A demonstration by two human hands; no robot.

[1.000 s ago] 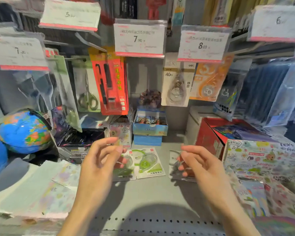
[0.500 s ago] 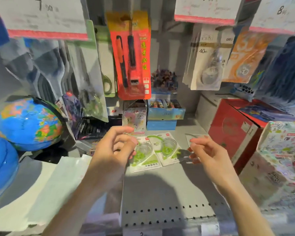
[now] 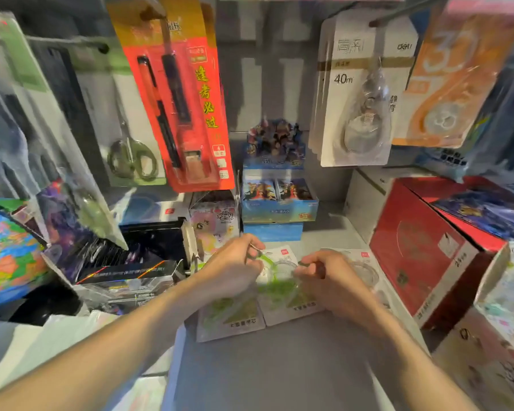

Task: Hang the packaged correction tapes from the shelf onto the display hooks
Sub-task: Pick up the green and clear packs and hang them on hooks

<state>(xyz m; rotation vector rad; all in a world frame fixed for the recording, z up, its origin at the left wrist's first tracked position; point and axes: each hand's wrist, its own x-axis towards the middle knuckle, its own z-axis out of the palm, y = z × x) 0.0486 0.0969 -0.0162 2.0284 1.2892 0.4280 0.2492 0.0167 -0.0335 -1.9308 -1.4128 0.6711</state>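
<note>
Two green-and-white carded correction tape packs (image 3: 267, 301) are seen lying flat, side by side, on the grey metal shelf (image 3: 279, 366), below the hooks. The left hand (image 3: 235, 268) and right hand (image 3: 330, 277) are laid over them with fingers curled, presumably for lifting; whether either grip is closed on a pack cannot be told.

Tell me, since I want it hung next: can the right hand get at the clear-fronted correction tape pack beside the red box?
Probably yes: the right hand is next to that pack, nothing covers it, though the red box crowds its far side.
</note>
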